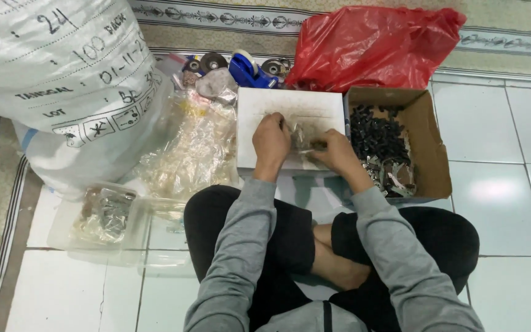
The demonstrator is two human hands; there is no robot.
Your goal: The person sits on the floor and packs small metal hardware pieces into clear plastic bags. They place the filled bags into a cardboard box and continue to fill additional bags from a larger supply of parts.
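A small metal part (pixel 302 142) is pinched between the fingers of the left hand (pixel 271 140) and right hand (pixel 337 154) over the white box (pixel 259 110), left of the cardboard box (pixel 431 154).

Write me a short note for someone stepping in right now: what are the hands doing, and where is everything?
Left hand: closed around a small metal piece over the white board.
Right hand: pinching the same small piece from the other side.
Cardboard box to the right: black parts at the back, shiny metal parts at the front.
Clear tub on the left holds more metal bits. Clear bags, a big white sack, a red bag and a blue tape dispenser lie around.
Done and left: cannot tell.
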